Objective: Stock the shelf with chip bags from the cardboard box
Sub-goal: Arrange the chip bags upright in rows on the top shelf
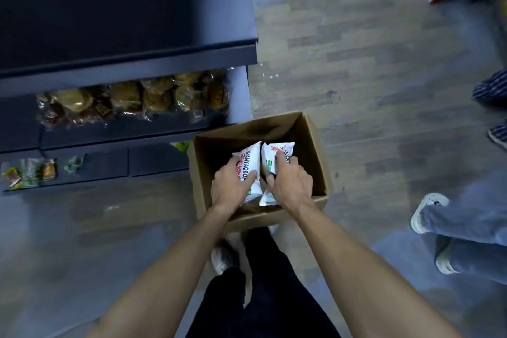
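1. An open cardboard box sits on the wood-pattern floor, just beside the low corner of a dark shelf unit.
2. Both of the person's hands reach down into the box from the near side, close together but not touching each other.
3. The left hand is clamped on a white chip bag with red lettering; the thumb lies across the bag's face and the fingers wrap its left edge.
4. The right hand is closed on a second white chip bag, which stands just beside the first; the fingers curl over its upper right part, and its lower end shows below the hand near the box's near wall.
5. The two bags lie side by side in the middle of the box, tilted, with a narrow dark gap between them.
6. The lower shelf board holds clear-wrapped brown baked goods, well apart from the hands.
7. Small green and orange packets lie on the lowest board at the left.
8. Another person's legs in blue jeans and pale shoes stand on the floor to the right of the box.
9. The wearer's own dark trousers and a light shoe show below the forearms.
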